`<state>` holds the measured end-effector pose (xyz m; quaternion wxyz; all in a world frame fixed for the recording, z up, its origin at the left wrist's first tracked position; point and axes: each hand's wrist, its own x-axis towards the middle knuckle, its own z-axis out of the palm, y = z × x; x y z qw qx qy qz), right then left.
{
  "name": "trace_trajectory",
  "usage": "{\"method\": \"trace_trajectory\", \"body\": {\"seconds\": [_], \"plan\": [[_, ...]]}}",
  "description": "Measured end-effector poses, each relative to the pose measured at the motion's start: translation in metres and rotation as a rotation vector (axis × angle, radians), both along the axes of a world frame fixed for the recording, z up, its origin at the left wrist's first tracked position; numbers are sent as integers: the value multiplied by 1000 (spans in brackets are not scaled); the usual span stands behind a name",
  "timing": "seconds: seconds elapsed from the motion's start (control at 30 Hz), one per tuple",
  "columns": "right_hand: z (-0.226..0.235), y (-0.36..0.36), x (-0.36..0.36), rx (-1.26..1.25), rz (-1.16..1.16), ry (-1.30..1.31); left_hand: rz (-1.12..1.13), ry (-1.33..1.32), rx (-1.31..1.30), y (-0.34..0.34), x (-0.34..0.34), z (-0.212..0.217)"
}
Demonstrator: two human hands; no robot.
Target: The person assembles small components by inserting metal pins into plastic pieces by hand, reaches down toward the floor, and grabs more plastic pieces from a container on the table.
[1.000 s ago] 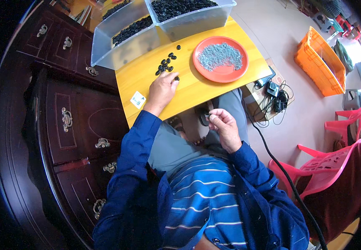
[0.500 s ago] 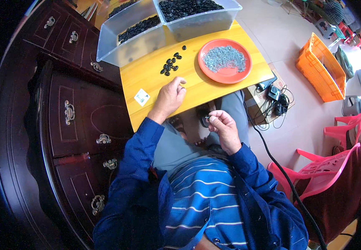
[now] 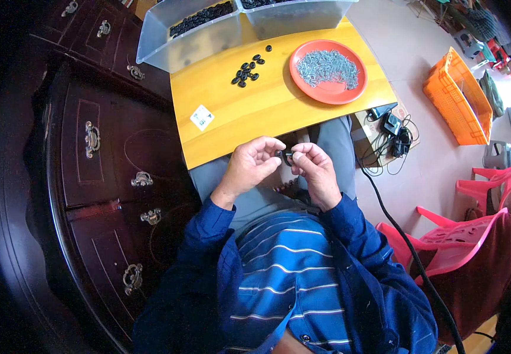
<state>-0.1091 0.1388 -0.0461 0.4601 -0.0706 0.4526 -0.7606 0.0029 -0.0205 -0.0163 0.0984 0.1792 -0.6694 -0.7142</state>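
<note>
We held a small black piece [image 3: 283, 155] between our two hands, just off the near edge of the yellow table [image 3: 267, 106] and above our lap. The left hand [image 3: 249, 167] had its fingers curled narrow, thumb and forefinger pinched on the piece from the left. The right hand [image 3: 316, 168] met it from the other side, fingertips closed on the same piece, so the two hands touched at the tips. The piece itself was too small for us to make out its shape.

On the table, well apart from our hands, lay a loose cluster of small black pieces [image 3: 245, 69], and to its right an orange plate [image 3: 350, 88] heaped with small grey metal bits [image 3: 328, 65]. Behind these stood two clear plastic bins [image 3: 190, 41], side by side at the far edge, both with more black pieces in them. A small white sticker [image 3: 202, 117] lay on the table's left part, nearer to us.

A dark wooden cabinet [image 3: 102, 177] with metal handles stood against our left side. To the right, on the floor, were a tangle of black cables and chargers [image 3: 394, 133], an orange crate [image 3: 459, 100] and a pink plastic chair [image 3: 450, 242]. Nothing lay between our hands and the table edge.
</note>
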Motion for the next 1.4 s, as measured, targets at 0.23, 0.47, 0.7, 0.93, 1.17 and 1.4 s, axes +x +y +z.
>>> {"method": "trace_trajectory", "body": {"seconds": [0.23, 0.47, 0.7, 0.93, 1.17, 1.4], "plan": [[3, 2, 4, 13, 3, 25, 9, 5, -108, -1, 2, 6], [2, 2, 5, 2, 11, 48, -10, 10, -138, 2, 3, 4], [1, 3, 5, 10, 15, 67, -9, 7, -194, 4, 2, 5], [-1, 4, 3, 11, 8, 87, -17, -7, -283, 6, -1, 8], [-3, 6, 1, 25, 8, 47, -22, -9, -268, 7, -3, 6], [-4, 6, 1, 31, 25, 66, -26, -11, -240, 6, -3, 3]]}}
